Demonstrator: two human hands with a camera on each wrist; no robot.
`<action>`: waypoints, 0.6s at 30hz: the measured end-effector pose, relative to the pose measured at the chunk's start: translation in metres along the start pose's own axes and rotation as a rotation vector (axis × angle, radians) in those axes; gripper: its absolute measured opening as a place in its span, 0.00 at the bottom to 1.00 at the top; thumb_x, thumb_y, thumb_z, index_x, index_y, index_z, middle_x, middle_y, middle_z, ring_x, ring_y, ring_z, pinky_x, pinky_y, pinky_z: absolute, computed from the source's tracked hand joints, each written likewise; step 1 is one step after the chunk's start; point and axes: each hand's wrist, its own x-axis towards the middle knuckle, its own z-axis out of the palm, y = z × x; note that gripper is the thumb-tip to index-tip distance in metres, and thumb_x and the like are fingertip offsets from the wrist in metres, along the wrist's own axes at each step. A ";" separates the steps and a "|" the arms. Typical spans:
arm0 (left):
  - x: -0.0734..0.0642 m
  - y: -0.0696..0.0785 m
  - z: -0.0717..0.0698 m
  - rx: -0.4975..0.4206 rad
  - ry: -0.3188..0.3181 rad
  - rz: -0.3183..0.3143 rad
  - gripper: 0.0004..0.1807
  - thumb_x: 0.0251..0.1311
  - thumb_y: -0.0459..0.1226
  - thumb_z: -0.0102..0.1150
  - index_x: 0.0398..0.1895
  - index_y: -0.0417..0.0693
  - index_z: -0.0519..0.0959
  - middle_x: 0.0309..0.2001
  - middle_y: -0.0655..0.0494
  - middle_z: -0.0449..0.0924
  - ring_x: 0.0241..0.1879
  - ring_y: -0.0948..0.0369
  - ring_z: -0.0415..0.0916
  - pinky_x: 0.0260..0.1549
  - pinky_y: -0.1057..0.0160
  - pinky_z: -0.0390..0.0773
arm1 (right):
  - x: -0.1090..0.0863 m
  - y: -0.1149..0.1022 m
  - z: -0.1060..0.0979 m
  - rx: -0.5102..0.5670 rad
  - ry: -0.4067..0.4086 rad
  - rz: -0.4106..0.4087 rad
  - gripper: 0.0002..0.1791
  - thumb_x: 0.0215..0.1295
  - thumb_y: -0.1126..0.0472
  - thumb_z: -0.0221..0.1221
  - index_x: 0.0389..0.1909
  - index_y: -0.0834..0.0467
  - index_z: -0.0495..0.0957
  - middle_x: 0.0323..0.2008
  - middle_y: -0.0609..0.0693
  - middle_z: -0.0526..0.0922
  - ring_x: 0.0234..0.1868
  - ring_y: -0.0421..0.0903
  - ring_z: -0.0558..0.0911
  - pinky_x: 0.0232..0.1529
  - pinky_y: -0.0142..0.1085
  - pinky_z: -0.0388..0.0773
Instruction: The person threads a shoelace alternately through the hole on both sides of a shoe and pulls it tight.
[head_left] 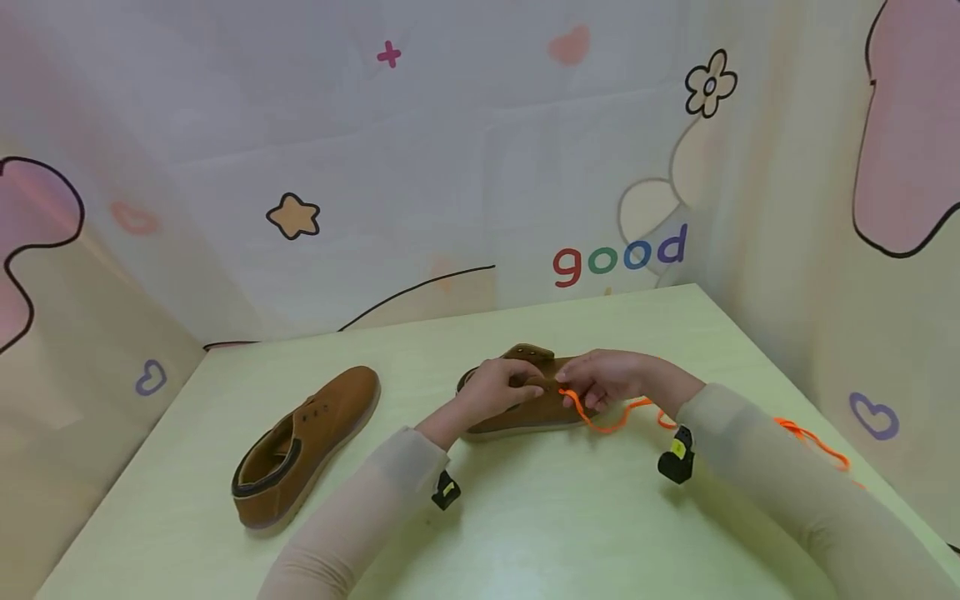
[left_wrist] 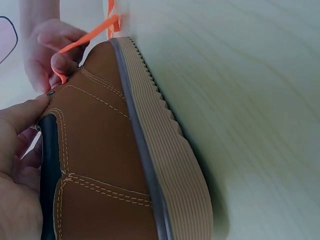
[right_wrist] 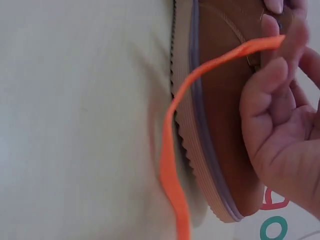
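A brown shoe (head_left: 525, 414) stands on the table with its toe to the right and its tongue raised. My left hand (head_left: 491, 390) grips the upper edge of its opening; in the left wrist view the thumb presses near an eyelet (left_wrist: 50, 93) and the other fingers reach inside. My right hand (head_left: 611, 377) is over the front of the shoe, holding an orange shoelace (right_wrist: 167, 160) between its fingers by the eyelets. The lace hangs in a loop past the shoe's side and trails to the right. Its tip is hidden by the fingers.
A second brown shoe (head_left: 307, 446), without a visible lace, stands on the left of the pale table (head_left: 525, 533). More orange lace (head_left: 813, 437) lies near the table's right edge, behind the right forearm. A printed cloth (head_left: 450, 167) surrounds the table's back and sides.
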 end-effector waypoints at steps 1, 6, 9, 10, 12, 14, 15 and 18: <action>0.000 0.000 0.000 0.001 0.001 -0.004 0.12 0.69 0.41 0.63 0.51 0.48 0.86 0.41 0.51 0.86 0.35 0.63 0.71 0.33 0.70 0.70 | 0.001 -0.001 -0.002 -0.024 0.017 0.008 0.10 0.80 0.56 0.49 0.43 0.55 0.78 0.28 0.41 0.85 0.20 0.35 0.74 0.29 0.27 0.72; 0.002 0.002 0.002 0.006 0.003 -0.016 0.12 0.69 0.41 0.64 0.50 0.47 0.86 0.38 0.52 0.84 0.34 0.62 0.69 0.31 0.71 0.67 | 0.000 -0.014 -0.013 -0.090 0.149 -0.009 0.12 0.77 0.56 0.54 0.39 0.56 0.85 0.23 0.40 0.78 0.21 0.37 0.69 0.26 0.27 0.65; 0.002 0.002 0.002 0.006 0.003 -0.015 0.11 0.69 0.41 0.64 0.50 0.47 0.86 0.36 0.53 0.82 0.32 0.63 0.68 0.29 0.71 0.66 | -0.008 -0.029 -0.023 -0.049 0.274 -0.048 0.14 0.77 0.55 0.54 0.45 0.59 0.84 0.25 0.38 0.82 0.24 0.36 0.73 0.28 0.26 0.68; 0.002 0.002 0.002 0.005 0.002 -0.014 0.11 0.69 0.41 0.64 0.50 0.47 0.86 0.35 0.52 0.82 0.31 0.63 0.68 0.29 0.71 0.66 | -0.012 -0.035 -0.028 -0.023 0.319 -0.065 0.13 0.78 0.56 0.54 0.45 0.58 0.84 0.27 0.37 0.84 0.25 0.35 0.75 0.28 0.26 0.69; 0.002 0.001 0.002 0.005 -0.002 -0.018 0.11 0.70 0.40 0.63 0.50 0.47 0.86 0.36 0.52 0.83 0.31 0.63 0.68 0.29 0.71 0.65 | -0.024 -0.050 -0.039 0.049 0.417 -0.098 0.12 0.78 0.56 0.54 0.42 0.55 0.85 0.27 0.36 0.86 0.26 0.34 0.79 0.29 0.25 0.73; 0.002 0.001 0.001 0.006 -0.008 -0.026 0.12 0.70 0.40 0.63 0.51 0.48 0.86 0.37 0.51 0.84 0.31 0.63 0.68 0.29 0.70 0.66 | -0.038 -0.065 -0.051 0.142 0.508 -0.143 0.13 0.79 0.56 0.53 0.36 0.49 0.85 0.26 0.35 0.87 0.27 0.32 0.83 0.31 0.24 0.76; 0.002 0.001 0.001 0.009 -0.009 -0.029 0.12 0.70 0.40 0.63 0.52 0.48 0.86 0.39 0.51 0.85 0.31 0.63 0.69 0.30 0.70 0.67 | -0.046 -0.072 -0.057 0.184 0.553 -0.165 0.15 0.79 0.56 0.53 0.33 0.47 0.85 0.26 0.35 0.87 0.27 0.32 0.84 0.31 0.24 0.76; 0.002 0.001 0.000 0.017 -0.013 -0.037 0.13 0.71 0.41 0.62 0.53 0.48 0.85 0.43 0.51 0.86 0.33 0.63 0.70 0.31 0.70 0.69 | -0.066 -0.088 -0.073 0.298 0.667 -0.225 0.19 0.79 0.56 0.52 0.26 0.44 0.83 0.23 0.35 0.87 0.27 0.30 0.86 0.31 0.23 0.76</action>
